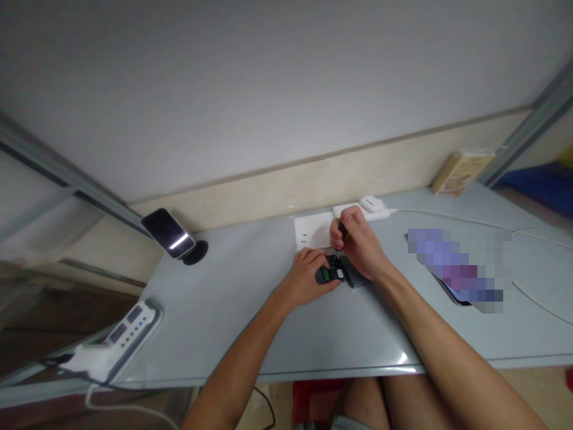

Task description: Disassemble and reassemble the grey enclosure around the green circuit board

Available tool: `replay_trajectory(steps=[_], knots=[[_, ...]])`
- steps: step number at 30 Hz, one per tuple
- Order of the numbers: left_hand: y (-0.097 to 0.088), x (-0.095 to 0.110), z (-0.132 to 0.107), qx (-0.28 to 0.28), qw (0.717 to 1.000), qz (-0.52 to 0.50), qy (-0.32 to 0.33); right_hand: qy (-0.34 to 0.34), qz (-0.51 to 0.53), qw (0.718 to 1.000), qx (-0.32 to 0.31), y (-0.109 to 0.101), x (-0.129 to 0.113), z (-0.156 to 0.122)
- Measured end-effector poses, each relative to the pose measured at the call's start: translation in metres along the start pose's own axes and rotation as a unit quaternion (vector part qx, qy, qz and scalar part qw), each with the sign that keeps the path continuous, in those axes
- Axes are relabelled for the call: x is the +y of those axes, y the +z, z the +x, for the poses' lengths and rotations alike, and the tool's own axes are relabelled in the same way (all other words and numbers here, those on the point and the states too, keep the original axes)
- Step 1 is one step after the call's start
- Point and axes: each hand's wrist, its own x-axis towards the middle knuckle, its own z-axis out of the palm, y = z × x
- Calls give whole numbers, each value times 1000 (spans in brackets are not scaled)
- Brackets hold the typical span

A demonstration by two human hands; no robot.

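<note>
Clasping with thumb and partly curled fingers, the left hand (308, 278) holds a dark gadget (326, 275) on the table (242, 298), apparently to steady it; the right hand (358, 239), tightly closed, grips a small tool (342, 230) above, probably for control, tip contact unclear.

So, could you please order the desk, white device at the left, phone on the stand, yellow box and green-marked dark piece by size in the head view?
1. desk
2. white device
3. phone on the stand and yellow box: too alike to rank
4. green-marked dark piece
</note>
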Motion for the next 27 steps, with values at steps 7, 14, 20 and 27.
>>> replay_trajectory(steps=[7, 14, 20, 27], knots=[[1, 0, 0, 8, 1000, -1, -4, -34, -174, 983, -44, -10, -12, 1], [0, 0, 1, 3, 1000, 10, -2, -29, -134, 989, -55, -2, -1, -1], [1, -2, -1, 9, 1000, 18, 8, -48, -87, 993, -60, -3, 0, -2], [5, -5, -2, 15, 1000, 22, 13, -6, -85, 993, -87, -16, -11, -3]])
